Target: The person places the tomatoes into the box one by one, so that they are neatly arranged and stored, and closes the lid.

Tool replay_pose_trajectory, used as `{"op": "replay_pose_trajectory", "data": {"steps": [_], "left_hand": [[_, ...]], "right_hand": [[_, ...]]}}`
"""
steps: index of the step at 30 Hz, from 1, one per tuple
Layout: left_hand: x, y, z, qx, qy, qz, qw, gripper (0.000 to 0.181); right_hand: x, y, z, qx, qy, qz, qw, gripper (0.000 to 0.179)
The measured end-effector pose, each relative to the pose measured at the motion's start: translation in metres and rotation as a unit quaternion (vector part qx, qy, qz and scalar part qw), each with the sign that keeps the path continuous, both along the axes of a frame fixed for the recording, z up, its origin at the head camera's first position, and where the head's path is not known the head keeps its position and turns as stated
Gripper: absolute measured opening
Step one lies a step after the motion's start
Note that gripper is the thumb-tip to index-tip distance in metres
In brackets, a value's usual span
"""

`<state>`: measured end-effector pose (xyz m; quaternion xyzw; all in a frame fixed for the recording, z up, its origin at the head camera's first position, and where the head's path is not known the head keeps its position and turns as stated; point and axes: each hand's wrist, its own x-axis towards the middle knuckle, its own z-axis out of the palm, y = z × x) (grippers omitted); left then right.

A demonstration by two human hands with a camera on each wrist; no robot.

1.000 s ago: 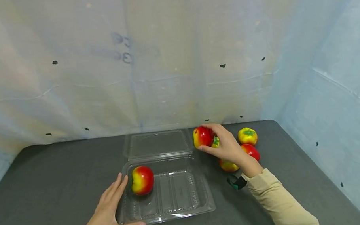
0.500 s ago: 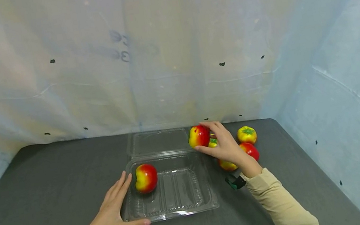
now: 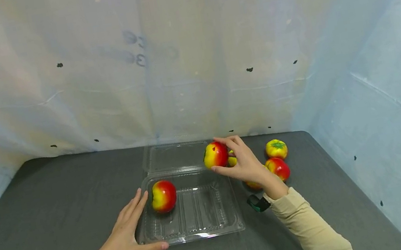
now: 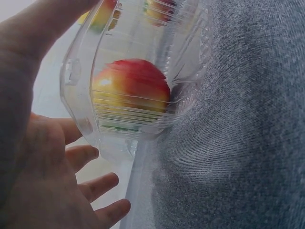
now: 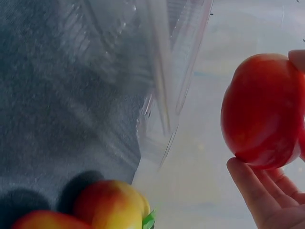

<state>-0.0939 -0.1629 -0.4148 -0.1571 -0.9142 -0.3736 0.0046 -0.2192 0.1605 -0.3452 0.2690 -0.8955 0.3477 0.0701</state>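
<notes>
My right hand [image 3: 245, 164] holds a glossy red-and-yellow fruit [image 3: 214, 155] between thumb and fingers, raised near the back right corner of a clear plastic clamshell box [image 3: 204, 234]. This fruit [image 5: 262, 109] looks almost wholly red in the right wrist view. Another red-and-yellow fruit [image 3: 163, 196] lies inside the box at its left side; the left wrist view shows it [image 4: 131, 90] through the ribbed wall. Beside the box's left edge is my left hand [image 3: 124, 239], its fingers extended and thumb along the front left corner. Whether the fingers touch the wall is hard to tell.
The clear lid [image 3: 178, 156] lies folded back behind the box, close to the sheet-covered back wall [image 3: 184, 78]. To the right are more fruits: a yellow one with a green top [image 3: 276, 148], a red one [image 3: 278, 168], and others partly hidden by the right hand.
My right hand has carried its fruit leftward, toward the box. The box has slid slightly to the right with the fruit inside, and my left hand has moved along with it.
</notes>
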Motion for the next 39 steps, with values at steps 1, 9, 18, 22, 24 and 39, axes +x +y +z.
{"op": "replay_pose_trajectory", "data": {"steps": [1, 9, 18, 22, 24, 39], "left_hand": [[0.000, 0.000, 0.000, -0.001, 0.000, 0.001, 1.0000, 0.120], [0.000, 0.000, 0.000, -0.003, -0.003, 0.002, 1.0000, 0.120], [0.000, 0.001, 0.000, -0.005, -0.001, 0.006, 1.0000, 0.120], [0.000, 0.002, 0.001, -0.007, -0.003, 0.008, 0.9999, 0.120], [0.000, 0.002, 0.002, -0.006, -0.004, 0.009, 0.9999, 0.120], [0.000, 0.001, 0.002, -0.004, -0.012, 0.011, 0.9999, 0.120]], "right_hand": [[0.000, -0.001, 0.000, 0.000, 0.000, 0.003, 1.0000, 0.070], [0.005, -0.012, 0.001, -0.002, -0.010, 0.028, 0.9995, 0.066], [0.008, -0.021, 0.003, 0.038, -0.005, 0.075, 0.9965, 0.066], [0.008, -0.024, 0.003, 0.046, -0.012, 0.096, 0.9943, 0.065], [0.009, -0.027, 0.003, 0.051, -0.017, 0.106, 0.9929, 0.065], [0.010, -0.044, 0.002, 0.116, -0.058, 0.164, 0.9780, 0.064]]}}
